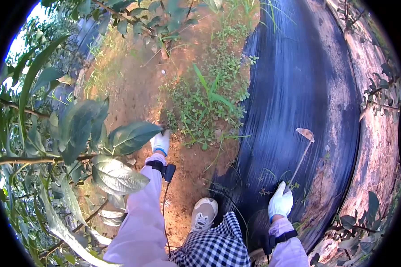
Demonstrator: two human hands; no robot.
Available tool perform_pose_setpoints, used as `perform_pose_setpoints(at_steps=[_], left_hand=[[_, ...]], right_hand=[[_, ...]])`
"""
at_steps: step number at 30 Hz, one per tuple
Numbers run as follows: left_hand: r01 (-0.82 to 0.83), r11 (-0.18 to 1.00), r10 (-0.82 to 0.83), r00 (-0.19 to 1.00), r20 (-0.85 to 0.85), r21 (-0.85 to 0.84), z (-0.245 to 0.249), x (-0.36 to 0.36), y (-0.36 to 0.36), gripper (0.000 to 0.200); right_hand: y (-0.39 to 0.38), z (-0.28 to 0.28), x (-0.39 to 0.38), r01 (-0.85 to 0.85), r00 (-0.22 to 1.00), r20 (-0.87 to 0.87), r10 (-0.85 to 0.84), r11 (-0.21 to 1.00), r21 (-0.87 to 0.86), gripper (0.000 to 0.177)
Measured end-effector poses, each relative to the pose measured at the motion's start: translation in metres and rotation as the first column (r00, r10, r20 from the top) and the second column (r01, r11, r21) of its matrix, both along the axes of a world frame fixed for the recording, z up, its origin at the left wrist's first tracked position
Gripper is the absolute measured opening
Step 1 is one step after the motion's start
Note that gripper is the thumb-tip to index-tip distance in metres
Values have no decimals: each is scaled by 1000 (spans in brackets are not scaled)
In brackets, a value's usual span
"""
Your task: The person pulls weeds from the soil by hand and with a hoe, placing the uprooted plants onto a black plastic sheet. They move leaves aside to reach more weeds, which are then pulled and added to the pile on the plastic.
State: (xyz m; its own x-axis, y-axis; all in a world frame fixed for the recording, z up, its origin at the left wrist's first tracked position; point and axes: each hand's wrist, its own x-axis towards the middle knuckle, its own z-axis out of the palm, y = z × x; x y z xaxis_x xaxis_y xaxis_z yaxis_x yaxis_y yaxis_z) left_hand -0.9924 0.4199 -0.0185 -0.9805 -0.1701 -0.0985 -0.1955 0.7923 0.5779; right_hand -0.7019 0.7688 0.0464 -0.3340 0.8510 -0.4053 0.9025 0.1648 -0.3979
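My left hand (159, 142), in a white glove with a blue cuff edge, reaches down to the bare soil at the left edge of a weed patch (205, 100). Its fingers look closed near a small dark clump, but a leaf lies close in view and I cannot make out what they hold. My right hand (280, 202), also white-gloved, is wrapped round the handle of a small hand hoe (305, 134). The hoe's thin shaft slants up and right, its pale, dirt-marked blade over the black plastic sheet (280, 89).
Leafy branches (75, 133) crowd the left side, with large leaves close to my left arm. Another branch (147, 22) hangs at the top. My shoe (204, 213) stands on soil beside the sheet. Cables run from both wrist bands.
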Motion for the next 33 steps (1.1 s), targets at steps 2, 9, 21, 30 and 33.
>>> perform_pose_setpoints(at_steps=[2, 9, 21, 30, 33], left_hand=[[47, 956, -33, 998, 54, -289, 11, -2, 21, 50], [375, 906, -389, 920, -41, -197, -28, -12, 5, 26], [256, 876, -276, 961, 11, -409, -41, -58, 28, 30], [-140, 921, 94, 986, -140, -365, -28, -106, -13, 35], [98, 934, -97, 995, 20, -344, -13, -116, 8, 39]], right_hand=[[1, -2, -5, 11, 1000, 16, -11, 1000, 11, 55], [2, 2, -6, -4, 997, 74, 4, 1000, -6, 53], [1, 4, -11, 57, 996, 68, -55, 998, -24, 48], [2, 0, -9, 60, 995, 77, -60, 998, -6, 49], [-1, 1, -11, 61, 994, 84, -64, 997, 38, 49]])
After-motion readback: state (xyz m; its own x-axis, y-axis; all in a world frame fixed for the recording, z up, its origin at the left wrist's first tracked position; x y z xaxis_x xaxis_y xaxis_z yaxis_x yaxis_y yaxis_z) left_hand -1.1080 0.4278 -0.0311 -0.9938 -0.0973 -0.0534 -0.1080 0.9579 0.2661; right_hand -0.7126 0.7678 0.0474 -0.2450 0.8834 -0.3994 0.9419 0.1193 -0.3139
